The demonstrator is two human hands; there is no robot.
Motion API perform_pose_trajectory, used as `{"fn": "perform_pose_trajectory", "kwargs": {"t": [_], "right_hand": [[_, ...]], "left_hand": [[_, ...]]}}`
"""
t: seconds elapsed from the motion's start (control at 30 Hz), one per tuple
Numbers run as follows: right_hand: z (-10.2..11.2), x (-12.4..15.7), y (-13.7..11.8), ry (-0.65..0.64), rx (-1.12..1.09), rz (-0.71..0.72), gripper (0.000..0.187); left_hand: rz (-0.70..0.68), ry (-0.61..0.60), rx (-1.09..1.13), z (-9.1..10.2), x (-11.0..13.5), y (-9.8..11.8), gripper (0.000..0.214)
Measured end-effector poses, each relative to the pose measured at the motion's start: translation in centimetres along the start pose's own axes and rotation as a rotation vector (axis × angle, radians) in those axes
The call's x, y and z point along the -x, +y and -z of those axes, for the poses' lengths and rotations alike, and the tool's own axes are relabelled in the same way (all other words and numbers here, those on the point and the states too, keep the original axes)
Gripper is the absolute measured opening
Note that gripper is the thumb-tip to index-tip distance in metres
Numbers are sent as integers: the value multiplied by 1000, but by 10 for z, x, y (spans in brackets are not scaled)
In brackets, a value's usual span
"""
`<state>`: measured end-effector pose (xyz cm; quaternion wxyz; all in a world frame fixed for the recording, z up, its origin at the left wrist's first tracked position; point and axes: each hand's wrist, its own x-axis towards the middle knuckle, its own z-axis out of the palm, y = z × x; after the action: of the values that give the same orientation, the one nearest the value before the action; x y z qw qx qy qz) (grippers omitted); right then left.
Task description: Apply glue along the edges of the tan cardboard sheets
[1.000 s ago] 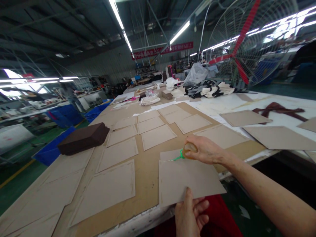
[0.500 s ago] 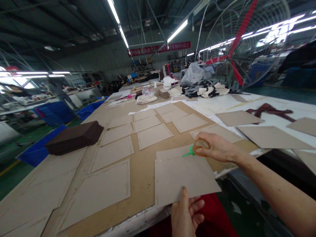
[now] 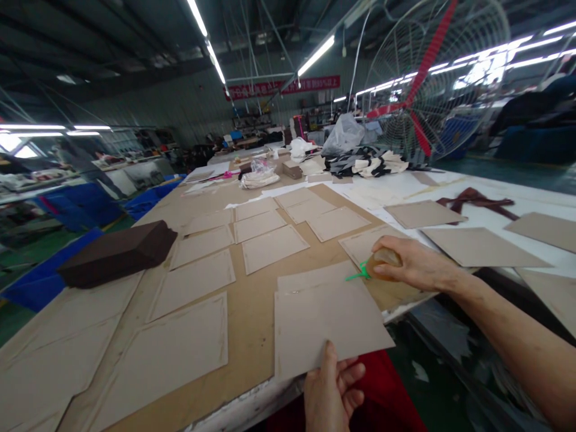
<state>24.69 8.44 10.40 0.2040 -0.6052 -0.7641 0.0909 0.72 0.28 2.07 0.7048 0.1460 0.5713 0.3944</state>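
Observation:
My left hand (image 3: 332, 384) grips the near edge of a grey-beige cardboard sheet (image 3: 326, 327), thumb on top and fingers beneath. The sheet juts over the table's front edge and overlaps another sheet (image 3: 310, 277) behind it. My right hand (image 3: 402, 263) is wrapped round an amber squeeze bottle (image 3: 383, 264), tilted so its green nozzle (image 3: 357, 274) points left, at the sheet's far edge near the right corner. A thin wet-looking streak shows along the far left part of that edge.
Rows of similar sheets (image 3: 193, 333) cover the table, some with brownish smears along their edges. A dark brown stack (image 3: 117, 252) stands at the left beside a blue bin (image 3: 27, 282). More sheets (image 3: 483, 246) lie at right, near dark red fabric (image 3: 477, 202). A large fan (image 3: 409, 105) stands behind.
My right hand has moved the bottle rightward along the sheet's far edge, toward its right corner. The left hand keeps its hold. The whole view has shifted slightly.

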Motion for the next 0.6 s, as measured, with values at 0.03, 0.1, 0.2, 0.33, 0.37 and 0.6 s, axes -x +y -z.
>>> {"fn": "perform_pose_trajectory", "kwargs": {"t": [0.03, 0.1, 0.2, 0.33, 0.37, 0.6], "right_hand": [[2, 2, 3, -1, 3, -9, 28], [2, 4, 4, 0, 3, -17, 29], [-5, 1, -4, 19, -9, -9, 29], [-19, -7, -19, 28, -59, 46, 25], [-21, -8, -22, 28, -69, 57, 25], [-9, 1, -3, 44, -50, 6, 28]], "left_hand": [[0, 0, 2, 0, 0, 0, 34], [4, 3, -2, 0, 1, 1, 34], [6, 10, -18, 0, 1, 2, 34], [0, 13, -30, 0, -1, 0, 33], [-2, 14, -28, 0, -2, 0, 33], [2, 10, -10, 1, -1, 0, 32]]}}
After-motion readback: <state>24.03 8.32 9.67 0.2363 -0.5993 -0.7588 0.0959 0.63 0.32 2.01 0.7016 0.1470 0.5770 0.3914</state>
